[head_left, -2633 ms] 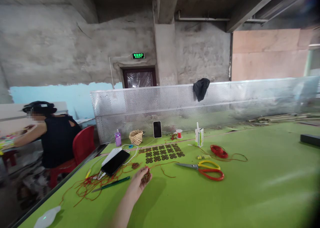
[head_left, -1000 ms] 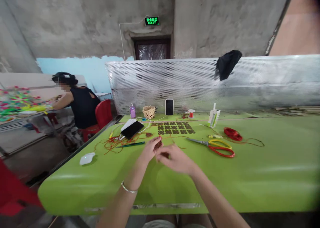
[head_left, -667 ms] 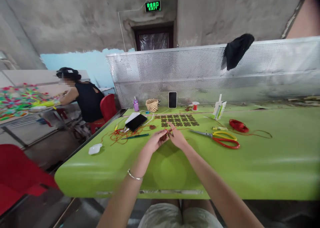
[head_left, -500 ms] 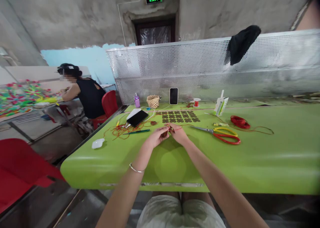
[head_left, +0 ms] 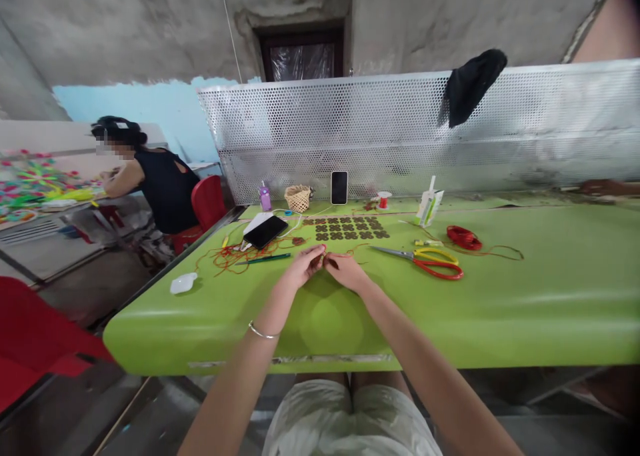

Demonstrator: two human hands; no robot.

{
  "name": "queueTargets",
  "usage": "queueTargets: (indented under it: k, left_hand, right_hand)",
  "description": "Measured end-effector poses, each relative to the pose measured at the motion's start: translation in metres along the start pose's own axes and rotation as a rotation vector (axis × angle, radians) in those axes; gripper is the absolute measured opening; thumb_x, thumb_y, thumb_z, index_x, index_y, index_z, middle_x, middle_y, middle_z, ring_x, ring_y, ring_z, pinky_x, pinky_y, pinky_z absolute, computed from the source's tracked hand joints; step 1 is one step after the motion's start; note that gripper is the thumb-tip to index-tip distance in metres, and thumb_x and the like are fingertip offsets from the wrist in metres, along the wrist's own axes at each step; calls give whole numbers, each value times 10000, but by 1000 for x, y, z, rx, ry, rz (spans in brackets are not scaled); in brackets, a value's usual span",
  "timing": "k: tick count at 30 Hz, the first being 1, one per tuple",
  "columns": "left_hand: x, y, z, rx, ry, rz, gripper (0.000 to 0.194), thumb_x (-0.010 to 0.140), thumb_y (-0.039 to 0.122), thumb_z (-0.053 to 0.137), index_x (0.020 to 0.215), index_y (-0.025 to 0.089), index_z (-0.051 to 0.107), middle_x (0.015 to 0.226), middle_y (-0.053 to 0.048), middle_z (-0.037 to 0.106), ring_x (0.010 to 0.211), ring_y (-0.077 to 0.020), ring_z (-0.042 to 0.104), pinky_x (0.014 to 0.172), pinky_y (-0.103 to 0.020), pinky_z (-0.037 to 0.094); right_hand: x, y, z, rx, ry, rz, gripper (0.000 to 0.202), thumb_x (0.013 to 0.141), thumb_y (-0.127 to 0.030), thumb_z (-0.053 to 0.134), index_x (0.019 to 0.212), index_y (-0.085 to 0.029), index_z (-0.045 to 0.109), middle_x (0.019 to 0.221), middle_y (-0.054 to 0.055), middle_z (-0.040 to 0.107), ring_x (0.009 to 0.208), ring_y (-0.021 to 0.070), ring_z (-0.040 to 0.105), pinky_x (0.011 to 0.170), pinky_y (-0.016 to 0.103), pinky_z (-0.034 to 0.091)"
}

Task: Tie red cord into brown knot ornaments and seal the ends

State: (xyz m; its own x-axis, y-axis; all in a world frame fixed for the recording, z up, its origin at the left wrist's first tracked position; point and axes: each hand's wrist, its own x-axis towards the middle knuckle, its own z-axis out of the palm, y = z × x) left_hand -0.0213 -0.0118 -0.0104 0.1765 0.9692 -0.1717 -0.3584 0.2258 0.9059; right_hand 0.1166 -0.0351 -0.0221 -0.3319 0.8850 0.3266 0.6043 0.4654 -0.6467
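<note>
Got a little brown-and-red piece [head_left: 316, 262] pinched in my left hand [head_left: 303, 267], out in front of me over the table [head_left: 500, 316]. My right hand [head_left: 347, 271] is right up against it, but honestly the fingers are too small to make out, so I can't tell if they're clamped on anything. Both forearms cross the front edge, with a strip of green between it and my wrists.

Left side's cramped: the green tool [head_left: 266, 259] ends near my knuckles, then comes the thread tangle [head_left: 230, 261] and the phone [head_left: 266, 231]. Straight ahead, rows of brown clovers [head_left: 349, 228] stop just past my fingertips. On the right, the scissors [head_left: 425, 260] point their tips at my right hand, near but not touching. Way more room beyond the handles. Mesh screen [head_left: 320, 123] walls off the far side.
</note>
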Motion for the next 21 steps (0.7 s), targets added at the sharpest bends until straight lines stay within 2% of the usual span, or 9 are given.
queueTargets:
  k: [5,10,15,18,21]
  left_hand:
    - [1,-3,1,122,51,119,193,578,211,792,717,126,689,512,37,580,445,-51,503,435,-139,414]
    - [-1,-4,0,294,75,220,253,546,266,797,734,127,701,583,6,626,492,-78,513,467,-169,402]
    - [-6,-5,2,464,4,260,226,592,305,757,718,122,712,491,22,567,415,-65,423,419,-183,328]
    - [-9,-5,3,543,-46,275,273,620,366,731,720,112,718,423,39,493,393,-65,371,399,-194,259]
    - [-10,-5,2,600,-87,290,323,633,413,714,737,107,721,415,49,453,392,-65,352,407,-203,243]
  right_hand:
    - [-4,-3,-5,205,-79,1,227,844,-204,458,655,-177,580,572,-7,578,557,120,529,611,236,405]
    - [-7,-3,-10,488,-216,14,281,854,-332,455,658,-167,572,467,-40,505,433,89,458,491,209,378]
    - [-5,1,-15,709,-138,53,329,864,-411,457,674,-160,553,479,-55,461,423,72,427,475,204,373]
    - [-3,7,-16,789,-79,80,340,888,-414,474,685,-148,536,505,-69,446,414,60,409,447,198,367]
    - [0,12,-14,840,-30,110,322,906,-388,485,717,-134,540,552,-66,469,425,53,418,435,192,380]
